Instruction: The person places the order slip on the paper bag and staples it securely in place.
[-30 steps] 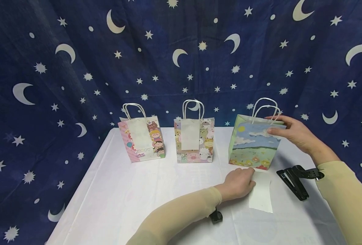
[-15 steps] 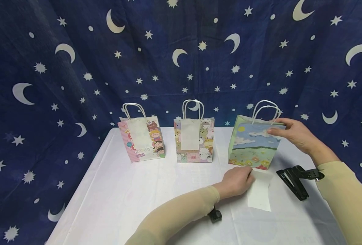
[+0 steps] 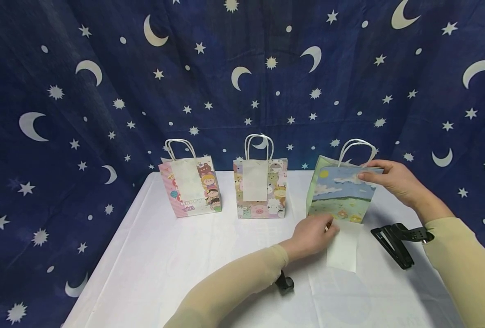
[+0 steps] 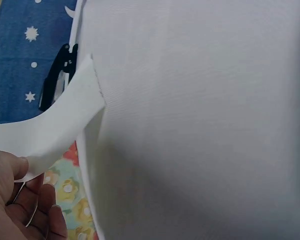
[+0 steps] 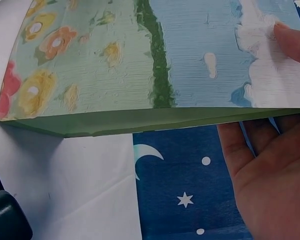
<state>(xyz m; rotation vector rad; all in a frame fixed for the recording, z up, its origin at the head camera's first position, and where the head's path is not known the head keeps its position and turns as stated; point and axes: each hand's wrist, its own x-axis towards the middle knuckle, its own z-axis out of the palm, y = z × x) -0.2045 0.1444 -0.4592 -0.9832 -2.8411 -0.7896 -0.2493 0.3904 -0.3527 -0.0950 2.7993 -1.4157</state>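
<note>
A starry curtain (image 3: pixel 209 82) backs a white desk (image 3: pixel 164 273). Along its far edge, 2 bags (image 3: pixel 277 196) wear white papers (image 3: pixel 255 182); toward the far-right corner, the right hand (image 3: pixel 398 182) grips the paperless landscape bag (image 3: pixel 341 196), the left hand (image 3: pixel 312 234) pinches a loose sheet (image 3: pixel 343 248).

Kinda a staged tabletop setup, home or studio unclear: moon-and-star curtain (image 3: pixel 209 82) hanging behind a white-covered table (image 3: pixel 144 273).

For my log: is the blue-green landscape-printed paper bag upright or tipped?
Upright: the bag stands on the white cloth-covered table, white looped handles up, the right hand gripping it.
</note>
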